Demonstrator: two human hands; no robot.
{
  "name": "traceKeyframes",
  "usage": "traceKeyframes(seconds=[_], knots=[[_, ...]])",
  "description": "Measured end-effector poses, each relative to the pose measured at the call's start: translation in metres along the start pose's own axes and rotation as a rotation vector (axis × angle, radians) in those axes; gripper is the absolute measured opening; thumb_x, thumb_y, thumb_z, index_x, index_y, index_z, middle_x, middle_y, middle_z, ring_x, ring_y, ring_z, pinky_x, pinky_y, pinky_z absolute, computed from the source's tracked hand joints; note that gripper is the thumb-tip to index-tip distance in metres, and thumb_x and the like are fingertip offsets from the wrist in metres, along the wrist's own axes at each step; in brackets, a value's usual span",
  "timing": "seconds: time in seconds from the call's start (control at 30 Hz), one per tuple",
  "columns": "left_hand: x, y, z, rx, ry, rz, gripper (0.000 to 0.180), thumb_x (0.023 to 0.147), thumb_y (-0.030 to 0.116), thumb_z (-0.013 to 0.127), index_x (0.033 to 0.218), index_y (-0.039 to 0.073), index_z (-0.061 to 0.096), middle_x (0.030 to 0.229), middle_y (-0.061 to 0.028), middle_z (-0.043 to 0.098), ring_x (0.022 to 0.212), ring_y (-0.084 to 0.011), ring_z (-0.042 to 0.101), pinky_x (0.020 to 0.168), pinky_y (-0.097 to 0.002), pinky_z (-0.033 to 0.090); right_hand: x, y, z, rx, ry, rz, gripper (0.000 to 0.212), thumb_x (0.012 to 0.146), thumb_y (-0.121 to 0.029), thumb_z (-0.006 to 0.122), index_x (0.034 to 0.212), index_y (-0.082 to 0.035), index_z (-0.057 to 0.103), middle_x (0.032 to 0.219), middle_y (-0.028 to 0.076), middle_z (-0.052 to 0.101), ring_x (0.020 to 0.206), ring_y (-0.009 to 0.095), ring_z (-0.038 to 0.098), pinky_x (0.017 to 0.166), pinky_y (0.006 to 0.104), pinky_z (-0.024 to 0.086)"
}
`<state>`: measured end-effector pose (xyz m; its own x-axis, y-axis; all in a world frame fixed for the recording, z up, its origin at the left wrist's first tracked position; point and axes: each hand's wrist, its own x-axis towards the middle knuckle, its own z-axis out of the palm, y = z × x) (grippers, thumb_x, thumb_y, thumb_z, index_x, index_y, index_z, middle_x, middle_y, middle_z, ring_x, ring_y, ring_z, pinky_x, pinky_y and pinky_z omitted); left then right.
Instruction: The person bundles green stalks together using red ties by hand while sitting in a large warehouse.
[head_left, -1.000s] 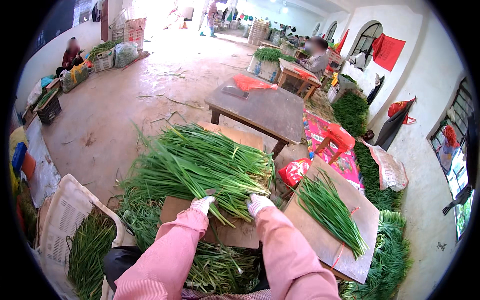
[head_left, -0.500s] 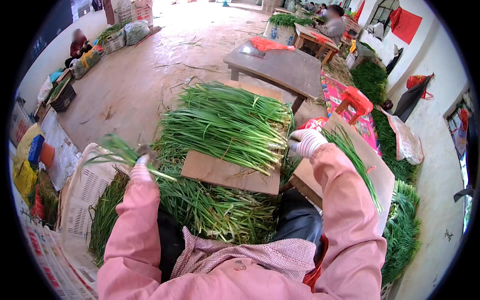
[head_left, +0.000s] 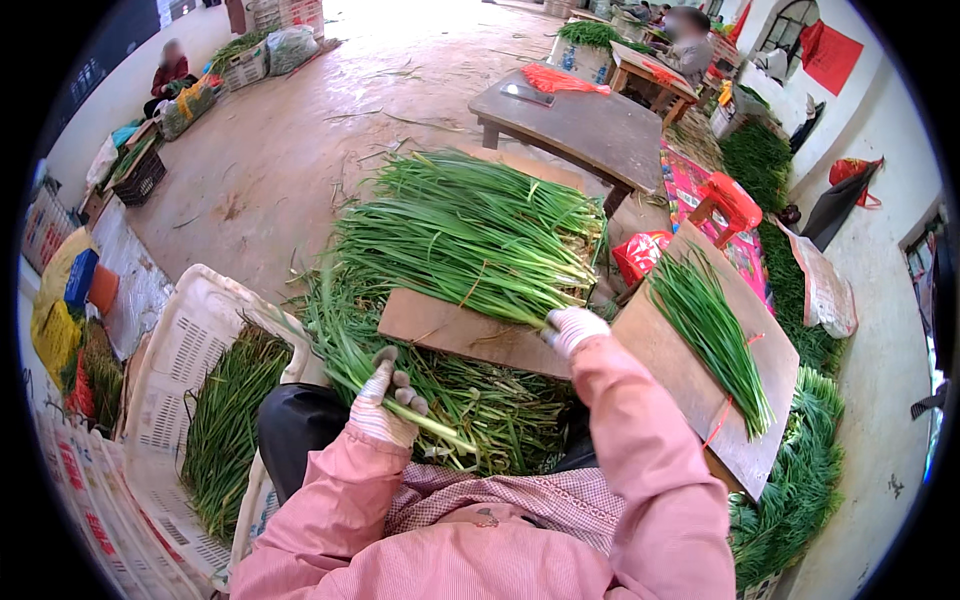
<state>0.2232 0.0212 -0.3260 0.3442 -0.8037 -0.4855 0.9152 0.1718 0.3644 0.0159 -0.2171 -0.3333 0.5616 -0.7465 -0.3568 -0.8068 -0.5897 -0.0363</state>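
My left hand [head_left: 388, 395], in a white glove with grey fingertips, is closed round a small bunch of garlic chives [head_left: 345, 360]. Its pale stem ends point right, toward my lap. My right hand [head_left: 578, 328], also gloved, has its fingers pinched at the near stem ends of a big pile of garlic chives [head_left: 470, 240]; its fingertips are partly hidden. This pile lies on a brown board [head_left: 450, 335] before me. Loose chives [head_left: 500, 425] are heaped below the board, over my lap. A separate bundle of chives [head_left: 710, 335] rests on a slanted board [head_left: 780, 400] to my right.
At my left stands a white plastic crate [head_left: 160, 400] with chives inside. A dark table [head_left: 590, 130] holding red ties [head_left: 565, 80] stands ahead, near a red stool [head_left: 732, 205]. More chives [head_left: 800, 500] lie along the right wall. People sit farther off at both sides.
My left hand has come rightward and nearer to me with its bunch. My right hand has moved nearer and left to the stem ends, uncovering the bundle on the slanted board.
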Motion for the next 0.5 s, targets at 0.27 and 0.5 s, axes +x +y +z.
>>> traceKeyframes(seconds=[0.27,0.5], knots=[[0.024,0.032,-0.026,-0.138,0.06,0.177,0.016,0.086,0.018,0.052,0.101,0.021,0.056,0.075,0.0038,0.056,0.06,-0.0116,0.052,0.059,-0.0318,0.045,-0.093,0.034,-0.199,0.305,0.597,-0.118,0.017,0.079,-0.015,0.058,0.089,-0.001,0.063,0.071,0.012,0.061,0.063,0.02,0.059,0.061,0.0291,0.045],[0.019,0.019,-0.022,-0.126,0.118,0.183,0.014,0.086,0.018,0.052,0.1,0.019,0.055,0.078,0.0018,0.055,0.063,-0.0128,0.051,0.06,-0.0326,0.045,-0.115,0.03,-0.345,0.369,0.948,-0.035,0.025,0.08,-0.027,0.059,0.09,-0.005,0.064,0.07,0.008,0.061,0.064,0.016,0.054,0.063,0.0277,0.043]])
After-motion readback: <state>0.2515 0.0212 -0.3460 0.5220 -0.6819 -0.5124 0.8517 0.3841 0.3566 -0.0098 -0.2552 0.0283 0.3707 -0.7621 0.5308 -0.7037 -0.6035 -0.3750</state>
